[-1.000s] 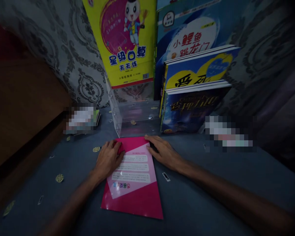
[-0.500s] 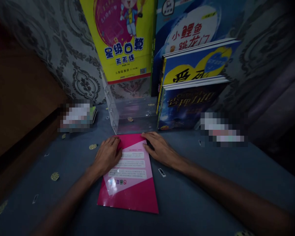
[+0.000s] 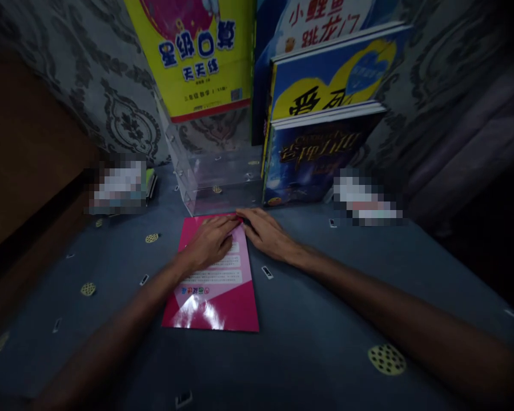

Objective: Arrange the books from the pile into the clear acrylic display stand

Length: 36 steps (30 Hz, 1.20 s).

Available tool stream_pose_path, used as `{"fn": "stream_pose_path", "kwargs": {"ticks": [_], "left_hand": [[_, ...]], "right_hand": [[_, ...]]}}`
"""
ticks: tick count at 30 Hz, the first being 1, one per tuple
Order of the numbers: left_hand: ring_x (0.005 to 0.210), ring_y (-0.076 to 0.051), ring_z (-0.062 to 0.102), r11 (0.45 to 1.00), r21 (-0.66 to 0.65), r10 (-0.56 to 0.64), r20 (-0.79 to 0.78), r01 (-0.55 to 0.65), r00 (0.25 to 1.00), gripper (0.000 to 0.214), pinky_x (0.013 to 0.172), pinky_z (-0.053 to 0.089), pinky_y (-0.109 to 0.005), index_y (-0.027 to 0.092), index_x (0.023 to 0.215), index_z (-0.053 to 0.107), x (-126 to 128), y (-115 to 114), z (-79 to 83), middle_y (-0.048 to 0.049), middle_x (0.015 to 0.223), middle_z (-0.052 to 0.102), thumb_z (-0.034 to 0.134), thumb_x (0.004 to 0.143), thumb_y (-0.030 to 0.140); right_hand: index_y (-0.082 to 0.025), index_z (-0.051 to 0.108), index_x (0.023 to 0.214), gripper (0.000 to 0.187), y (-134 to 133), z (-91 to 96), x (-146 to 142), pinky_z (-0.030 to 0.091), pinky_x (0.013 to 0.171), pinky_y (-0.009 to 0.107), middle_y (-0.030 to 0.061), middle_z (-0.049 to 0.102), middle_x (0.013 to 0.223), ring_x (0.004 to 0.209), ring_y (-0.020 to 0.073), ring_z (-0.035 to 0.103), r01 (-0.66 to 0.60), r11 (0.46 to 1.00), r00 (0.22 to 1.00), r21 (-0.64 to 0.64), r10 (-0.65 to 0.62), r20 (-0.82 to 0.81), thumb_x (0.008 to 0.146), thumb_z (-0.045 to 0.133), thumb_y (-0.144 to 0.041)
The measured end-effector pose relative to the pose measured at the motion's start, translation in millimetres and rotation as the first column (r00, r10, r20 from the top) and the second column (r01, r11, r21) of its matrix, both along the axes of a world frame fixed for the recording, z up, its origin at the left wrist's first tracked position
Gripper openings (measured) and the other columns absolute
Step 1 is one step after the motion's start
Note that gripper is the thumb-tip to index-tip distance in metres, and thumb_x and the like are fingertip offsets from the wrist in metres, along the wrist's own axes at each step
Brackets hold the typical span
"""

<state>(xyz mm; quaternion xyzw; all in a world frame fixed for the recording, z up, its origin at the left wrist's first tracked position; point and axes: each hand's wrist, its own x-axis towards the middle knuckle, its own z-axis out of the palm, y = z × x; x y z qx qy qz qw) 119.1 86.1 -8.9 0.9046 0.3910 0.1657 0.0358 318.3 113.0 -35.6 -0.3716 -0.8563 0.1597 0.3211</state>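
Observation:
A glossy pink book lies flat on the table with its printing upside down to me. My left hand rests across the upper part of its cover, fingers stretched toward the top right corner. At that same corner my right hand holds the book's edge between fingertips and thumb, and the tips of both hands nearly meet. Right behind the book stands a clear plastic rack. It holds a yellow workbook, a blue picture book, a blue-and-yellow book and a dark blue book.
Blue cloth with small yellow and white prints covers the table. A small book stack, partly pixelated, lies at the left. Another pixelated item is right of the rack. Patterned curtain hangs behind, and a brown panel borders the left.
My left hand has slid from the book's left edge across to the upper right corner. The right hand stays at that corner. The whole view has shifted, with the rack higher in it.

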Motion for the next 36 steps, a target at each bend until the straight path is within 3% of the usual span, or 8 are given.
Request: {"fn": "stream_pose_path", "kwargs": {"ticks": [5, 13, 17, 20, 25, 29, 36], "left_hand": [[0.132, -0.023, 0.051, 0.998, -0.022, -0.065, 0.021, 0.066, 0.998, 0.041, 0.108, 0.042, -0.049, 0.017, 0.134, 0.053, -5, -19, 3.9, -0.0130, 0.139, 0.057, 0.043, 0.094, 0.016], [0.133, -0.024, 0.049, 0.977, -0.153, -0.159, -0.067, 0.148, 0.985, 0.038, 0.110, 0.041, -0.046, 0.019, 0.134, 0.056, -3, -79, 25.6, -0.0109, 0.138, 0.058, 0.044, 0.098, 0.021], [0.133, -0.027, 0.047, 0.964, -0.218, -0.181, -0.112, 0.153, 0.977, 0.046, 0.110, 0.041, -0.048, 0.020, 0.139, 0.049, -3, -104, 34.9, -0.0114, 0.138, 0.057, 0.052, 0.096, 0.033], [0.131, -0.028, 0.048, 0.968, -0.201, -0.181, -0.151, 0.149, 0.972, 0.055, 0.109, 0.042, -0.049, 0.018, 0.143, 0.044, -2, -118, 36.2, -0.0128, 0.137, 0.057, 0.058, 0.093, 0.037], [0.122, -0.028, 0.055, 0.982, -0.090, -0.182, -0.177, 0.168, 0.967, 0.040, 0.103, 0.048, -0.047, 0.013, 0.132, 0.053, 0, -128, 31.4, -0.0141, 0.128, 0.062, 0.055, 0.095, 0.029], [0.118, -0.028, 0.059, 0.980, -0.005, -0.197, -0.180, 0.199, 0.964, 0.034, 0.102, 0.051, -0.047, 0.010, 0.126, 0.057, -1, -130, 30.3, -0.0141, 0.123, 0.066, 0.052, 0.097, 0.028], [0.116, -0.026, 0.062, 0.982, -0.012, -0.190, -0.151, 0.191, 0.970, 0.031, 0.098, 0.054, -0.046, 0.013, 0.123, 0.061, -1, -131, 34.6, -0.0124, 0.119, 0.068, 0.045, 0.099, 0.024]], "right_hand": [[-0.015, 0.061, 0.116, 0.030, 0, -1.1, -1, 0.048, 0.096, 0.046, 0.0134, 0.067, 0.109, 0.108, 0.0276, 0.058, -0.024, 0.999, 0.999, 0.027, 0.023, 0.038, 0.090, 0.045, -0.014], [-0.016, 0.064, 0.112, 0.029, -1, 0.1, -3, 0.047, 0.096, 0.044, 0.0119, 0.068, 0.111, 0.110, 0.0270, 0.058, -0.025, 0.999, 0.996, 0.041, 0.021, 0.088, 0.089, 0.045, -0.012], [-0.017, 0.063, 0.112, 0.029, -2, -0.2, -3, 0.047, 0.096, 0.046, 0.0113, 0.068, 0.114, 0.111, 0.0280, 0.058, -0.018, 0.999, 0.993, 0.044, 0.013, 0.114, 0.090, 0.045, -0.013], [-0.014, 0.063, 0.113, 0.029, -1, 0.0, -3, 0.046, 0.097, 0.045, 0.0135, 0.067, 0.116, 0.112, 0.0283, 0.057, -0.019, 0.999, 0.992, 0.042, 0.014, 0.126, 0.092, 0.043, -0.015], [-0.016, 0.065, 0.110, 0.030, -6, 3.3, -2, 0.044, 0.100, 0.043, 0.0108, 0.068, 0.115, 0.113, 0.0263, 0.057, -0.034, 0.999, 0.994, 0.033, 0.031, 0.101, 0.091, 0.043, -0.014], [-0.016, 0.066, 0.112, 0.030, -29, 4.5, 5, 0.043, 0.103, 0.047, 0.0106, 0.069, 0.115, 0.114, 0.0267, 0.058, -0.066, 0.998, 0.997, 0.011, 0.065, 0.052, 0.090, 0.046, -0.013], [-0.020, 0.066, 0.117, 0.034, -97, 11.3, 28, 0.046, 0.104, 0.050, 0.0101, 0.069, 0.122, 0.120, 0.0241, 0.059, -0.151, 0.988, 0.987, -0.043, 0.148, -0.054, 0.092, 0.044, -0.012]]}}
